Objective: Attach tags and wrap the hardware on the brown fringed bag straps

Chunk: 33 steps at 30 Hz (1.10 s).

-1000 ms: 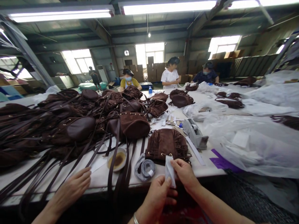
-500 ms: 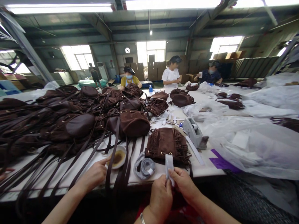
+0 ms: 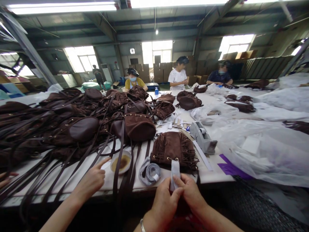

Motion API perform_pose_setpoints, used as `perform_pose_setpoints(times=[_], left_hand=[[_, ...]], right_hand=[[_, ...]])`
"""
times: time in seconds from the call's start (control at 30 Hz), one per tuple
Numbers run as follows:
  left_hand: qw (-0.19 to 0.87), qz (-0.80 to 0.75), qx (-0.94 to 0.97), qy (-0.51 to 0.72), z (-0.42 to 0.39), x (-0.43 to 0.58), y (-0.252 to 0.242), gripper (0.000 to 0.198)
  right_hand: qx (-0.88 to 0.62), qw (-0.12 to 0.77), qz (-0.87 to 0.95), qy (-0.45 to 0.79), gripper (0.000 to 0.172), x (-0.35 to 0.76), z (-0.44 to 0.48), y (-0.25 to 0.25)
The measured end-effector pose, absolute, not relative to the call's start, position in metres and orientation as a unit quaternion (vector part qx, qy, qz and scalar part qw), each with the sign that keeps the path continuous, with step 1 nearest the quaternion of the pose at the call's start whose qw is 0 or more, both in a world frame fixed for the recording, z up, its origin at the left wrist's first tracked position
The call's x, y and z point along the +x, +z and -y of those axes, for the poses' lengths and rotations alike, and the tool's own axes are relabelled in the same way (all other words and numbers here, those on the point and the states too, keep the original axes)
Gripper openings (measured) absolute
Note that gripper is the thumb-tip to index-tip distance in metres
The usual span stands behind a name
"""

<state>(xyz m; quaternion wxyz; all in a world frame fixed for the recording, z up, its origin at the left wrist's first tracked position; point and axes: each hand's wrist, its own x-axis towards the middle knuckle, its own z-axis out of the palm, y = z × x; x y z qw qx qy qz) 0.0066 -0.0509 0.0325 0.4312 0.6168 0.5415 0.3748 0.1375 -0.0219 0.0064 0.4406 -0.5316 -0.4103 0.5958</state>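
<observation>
Both my hands hold a small white folded strip [image 3: 175, 170] upright at the table's near edge. My left hand [image 3: 164, 203], with a bangle on the wrist, pinches its lower part from the left. From the right, my right hand [image 3: 191, 192] pinches it with thumb and fingers closed. Just behind the strip lies a brown suede fringed bag [image 3: 172, 147] flat on the white table [image 3: 212, 172].
A co-worker's hand [image 3: 90, 182] at the left points a finger toward a small dish of brownish paste [image 3: 120, 162]. A grey rolled band [image 3: 149, 172], a tape dispenser [image 3: 201, 137], a heap of brown bags with long straps [image 3: 72, 129] and clear plastic sheeting [image 3: 263, 148] lie about. Three people work at the far end.
The co-worker's hand moved from the table edge toward the dish and now points a finger. My hands kept pinching the white strip and drew closer together.
</observation>
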Motion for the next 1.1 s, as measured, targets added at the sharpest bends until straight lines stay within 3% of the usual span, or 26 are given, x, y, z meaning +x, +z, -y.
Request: perform_pose_setpoints(times=[0.1, 0.27, 0.77, 0.97, 1.1], left_hand=[[0.408, -0.549, 0.626, 0.375, 0.049, 0.007, 0.02, 0.014], [0.411, -0.528, 0.637, 0.383, 0.049, 0.006, 0.016, 0.021], [0.418, -0.586, 0.567, 0.4, 0.051, 0.02, 0.007, 0.036], [0.451, -0.584, 0.535, 0.41, 0.045, 0.017, 0.003, 0.05], [0.434, -0.614, 0.508, 0.42, 0.036, 0.012, -0.015, 0.06]], right_hand=[[-0.513, 0.411, 0.413, 0.631, 0.062, 0.144, 0.024, 0.001], [-0.442, 0.395, 0.414, 0.691, 0.062, 0.158, 0.026, -0.007], [-0.562, 0.364, 0.465, 0.579, 0.053, 0.145, 0.025, -0.003], [-0.565, 0.349, 0.626, 0.407, 0.038, 0.183, 0.014, 0.028], [-0.626, 0.405, 0.621, 0.241, 0.035, 0.252, -0.037, 0.069]])
